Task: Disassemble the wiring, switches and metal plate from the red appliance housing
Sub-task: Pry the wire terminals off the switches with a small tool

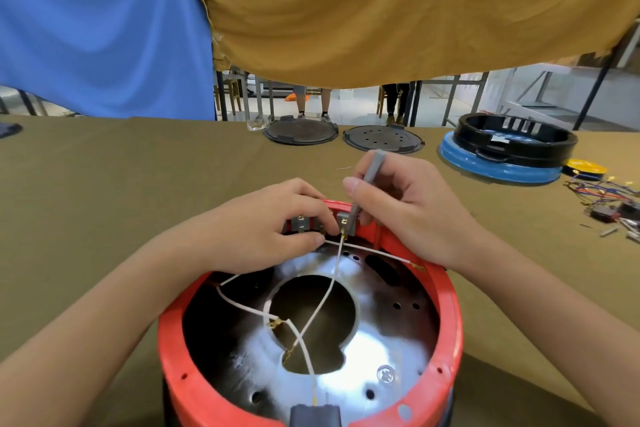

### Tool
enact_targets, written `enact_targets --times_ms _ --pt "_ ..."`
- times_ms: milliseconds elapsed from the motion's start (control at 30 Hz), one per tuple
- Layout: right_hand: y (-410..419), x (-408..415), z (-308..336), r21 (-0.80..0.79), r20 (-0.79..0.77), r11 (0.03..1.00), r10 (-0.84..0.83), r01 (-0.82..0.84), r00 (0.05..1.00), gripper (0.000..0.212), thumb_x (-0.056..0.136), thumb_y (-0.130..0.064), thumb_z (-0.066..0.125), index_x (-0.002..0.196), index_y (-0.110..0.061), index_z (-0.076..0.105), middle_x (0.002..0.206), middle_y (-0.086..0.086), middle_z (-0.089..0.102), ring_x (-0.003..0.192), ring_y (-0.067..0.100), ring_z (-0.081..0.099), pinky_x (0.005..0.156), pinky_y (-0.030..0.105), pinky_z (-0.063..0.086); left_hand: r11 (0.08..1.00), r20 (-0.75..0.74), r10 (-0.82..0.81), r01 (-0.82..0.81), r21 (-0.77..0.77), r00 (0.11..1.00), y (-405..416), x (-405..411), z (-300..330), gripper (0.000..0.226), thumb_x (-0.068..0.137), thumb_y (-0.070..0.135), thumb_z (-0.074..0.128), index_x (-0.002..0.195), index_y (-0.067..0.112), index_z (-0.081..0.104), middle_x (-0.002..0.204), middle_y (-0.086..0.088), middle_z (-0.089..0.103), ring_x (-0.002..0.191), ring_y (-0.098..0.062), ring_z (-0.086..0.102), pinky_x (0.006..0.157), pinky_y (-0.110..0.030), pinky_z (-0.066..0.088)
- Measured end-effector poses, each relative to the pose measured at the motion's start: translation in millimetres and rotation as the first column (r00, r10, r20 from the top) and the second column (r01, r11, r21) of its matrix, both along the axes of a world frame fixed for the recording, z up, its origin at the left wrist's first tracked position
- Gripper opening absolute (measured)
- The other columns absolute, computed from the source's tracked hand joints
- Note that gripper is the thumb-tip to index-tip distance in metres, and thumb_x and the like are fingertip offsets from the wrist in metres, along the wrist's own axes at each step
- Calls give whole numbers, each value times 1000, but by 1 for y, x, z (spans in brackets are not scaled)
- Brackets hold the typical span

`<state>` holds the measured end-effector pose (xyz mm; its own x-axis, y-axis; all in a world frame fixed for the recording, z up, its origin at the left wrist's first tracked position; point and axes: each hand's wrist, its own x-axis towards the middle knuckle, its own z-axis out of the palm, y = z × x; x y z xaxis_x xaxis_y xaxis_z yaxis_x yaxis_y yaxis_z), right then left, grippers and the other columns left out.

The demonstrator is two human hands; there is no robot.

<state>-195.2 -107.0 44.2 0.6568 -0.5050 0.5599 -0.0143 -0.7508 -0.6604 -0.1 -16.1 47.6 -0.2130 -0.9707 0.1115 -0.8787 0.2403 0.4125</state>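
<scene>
Crowding red housing (pixel 446 291) far rim, left hand (pixel 277 222) on switches (pixel 304 224), right hand (pixel 398 204) w/ tool (pixel 367 184)
</scene>
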Motion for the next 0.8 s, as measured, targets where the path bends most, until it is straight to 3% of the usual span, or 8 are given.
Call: enact_targets --times_ms 67,333,467,567,700,800 --pt "2 -1 0 -70 -20 997 -38 37 999 21 97 -18 61 78 -9 59 65 9 61 61 25 58 61 43 48 1000 20 -2 2 14 1000 1 2 1 18 96 31 60 108 44 65 125 21 47 115 2 50 106 -32 39" --pt "3 -1 5 -146 -94 989 -38 24 995 14 91 -17 70 78 -13 68 66 2 65 60 18 58 59 36 49 999 96 -1 -4 50 995 4 17 11 35 101 16 51 98 48 64 114 24 51 102 5 53 89 -18 40" --pt "-1 -1 4 -149 -112 987 -74 57 991 9 86 -15 75 78 -17 71 68 -8 69 61 8 63 58 19 49 999 151 37 -42 30 988 1 22 10 31 102 19 50 97 48 59 111 25 49 97 3 52 90 -28 43" --pt "-2 -1 3 -184 -148 978 -130 102 980 8 85 -15 74 79 -19 71 71 -11 69 69 6 65 64 18 51 998 173 60 -62 6 983 1 24 10 25 101 23 51 98 47 57 110 24 48 97 -5 54 92 -39 46" --pt "-3 -2 5 -239 -209 963 -177 125 962 11 86 -15 68 83 -24 74 75 -16 70 78 1 64 69 10 46 996 143 69 -59 -74 987 1 22 9 22 96 22 56 97 44 53 100 17 53 91 -10 56 86 -41 47" --pt "-4 -3 8 -253 -273 959 -197 127 942 12 86 -19 67 82 -28 74 73 -16 69 76 1 64 66 11 45 993 39 54 -49 -107 998 0 19 6 18 94 22 58 103 37 55 100 11 57 92 -7 57 81 -35 46"
